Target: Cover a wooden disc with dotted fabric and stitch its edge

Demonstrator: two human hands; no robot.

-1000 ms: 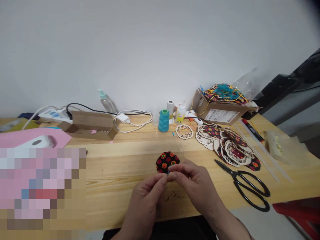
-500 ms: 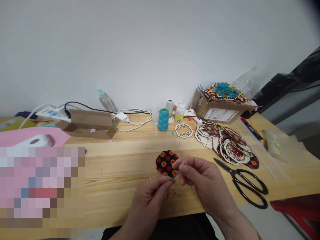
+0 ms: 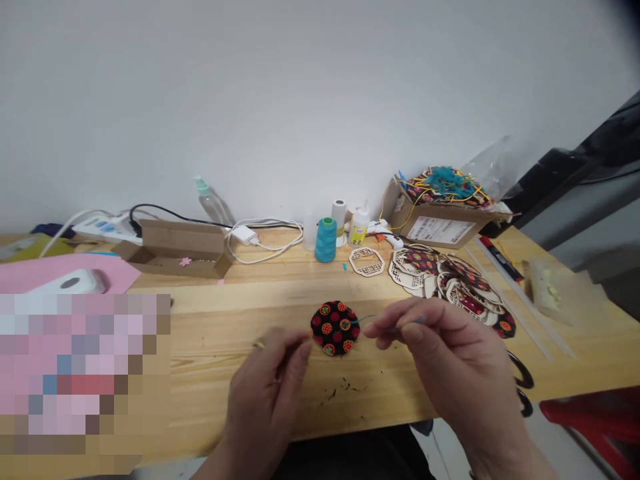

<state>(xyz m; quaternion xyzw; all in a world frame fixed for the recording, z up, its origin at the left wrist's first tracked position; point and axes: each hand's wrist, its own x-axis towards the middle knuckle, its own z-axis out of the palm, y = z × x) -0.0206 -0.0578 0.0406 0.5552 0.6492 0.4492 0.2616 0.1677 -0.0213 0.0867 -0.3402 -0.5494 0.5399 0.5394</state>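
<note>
My right hand [image 3: 450,360] pinches a needle [image 3: 417,322], its blue thread [image 3: 365,318] going into the round cloth [image 3: 335,328]. My left hand [image 3: 265,393] looks loose, I think. Next I pull snug.

Shipping label [image 3: 441,230] on cardboard box [image 3: 415,223], unreadable

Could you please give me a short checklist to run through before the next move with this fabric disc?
1. Round black fabric disc with red and green circles lying flat on the pale wooden workbench: ok.
2. Thin blue thread running from the disc to the right hand: ok.
3. Needle visible in the right hand's fingers: cannot tell, too small.
4. Left hand touching the disc: cannot tell; its fingers are right beside the edge.
5. Black-handled scissors within reach: ok, though partly hidden behind the right hand.
</note>
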